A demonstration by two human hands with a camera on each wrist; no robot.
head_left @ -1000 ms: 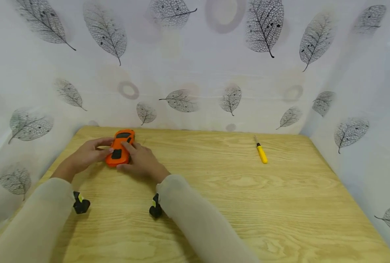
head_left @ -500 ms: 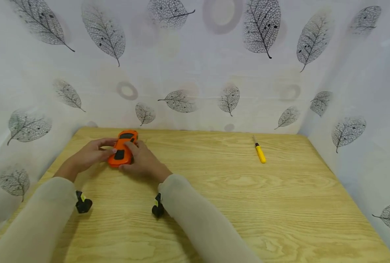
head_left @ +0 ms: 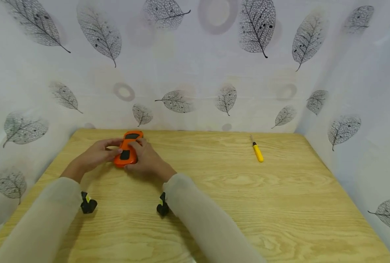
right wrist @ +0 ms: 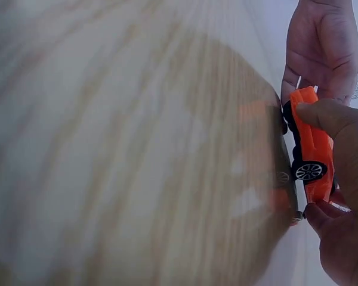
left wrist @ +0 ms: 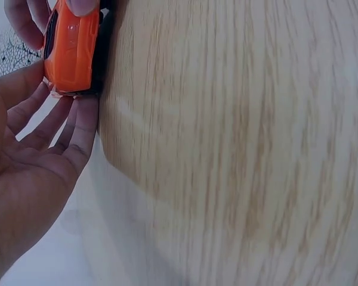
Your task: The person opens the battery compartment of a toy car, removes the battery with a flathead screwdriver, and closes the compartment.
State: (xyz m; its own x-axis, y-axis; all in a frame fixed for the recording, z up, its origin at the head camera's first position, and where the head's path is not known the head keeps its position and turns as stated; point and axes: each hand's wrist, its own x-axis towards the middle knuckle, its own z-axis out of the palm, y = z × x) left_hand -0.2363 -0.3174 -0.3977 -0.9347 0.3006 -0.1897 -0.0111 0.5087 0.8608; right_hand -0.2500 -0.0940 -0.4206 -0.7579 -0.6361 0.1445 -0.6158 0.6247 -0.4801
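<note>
Leafy walls (head_left: 195, 76) back the table (head_left: 247, 204) and car (head_left: 126, 147).

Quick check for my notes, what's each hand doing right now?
Left hand: holding the orange toy car.
Right hand: also holding the orange toy car.

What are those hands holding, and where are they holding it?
An orange toy car! The left hand holds one side of its body, and the right hand holds the opposite side.
</note>
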